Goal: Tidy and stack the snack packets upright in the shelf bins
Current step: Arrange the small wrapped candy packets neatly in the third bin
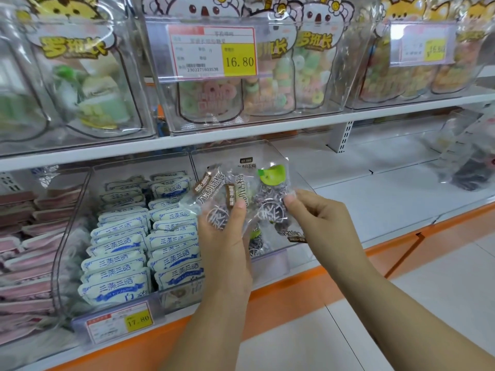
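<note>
The clear, crinkly plastic packets of dark preserved plums are raised in front of the clear plastic shelf bin, above its front lip. They look light, soft, slippery and lumpy, so I judge the flat sealed edges the best hold. My left hand grips the bunch from below, thumb on the front. My right hand pinches its right edge between thumb and forefinger. White-and-blue packets stand stacked left of that bin.

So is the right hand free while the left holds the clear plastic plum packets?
No, the right hand pinches the clear plastic plum packets at one edge while the left hand grips them.
</note>
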